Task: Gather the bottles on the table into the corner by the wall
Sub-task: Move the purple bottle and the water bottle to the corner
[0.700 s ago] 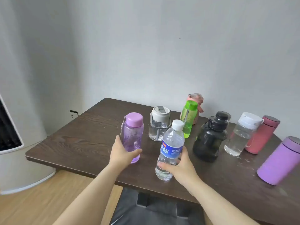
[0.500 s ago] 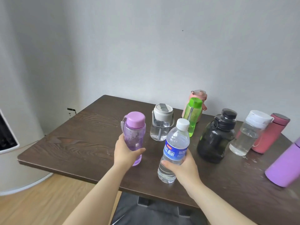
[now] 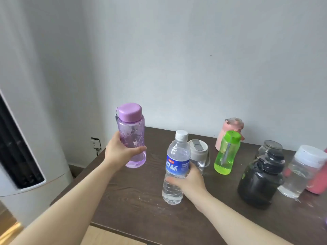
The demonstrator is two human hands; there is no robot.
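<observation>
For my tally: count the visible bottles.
9. Held: purple bottle, water bottle. Standing: grey-lidded cup, green bottle, pink bottle, black jug, jar behind, clear bottle, red flask. Others maybe off-frame.

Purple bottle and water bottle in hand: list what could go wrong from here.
1. The left hand grips the purple bottle low on its body; it may tip.
2. The water bottle in the right hand passes close to the white-lidded cup and could knock it.
3. The green bottle stands nearby too.
</observation>
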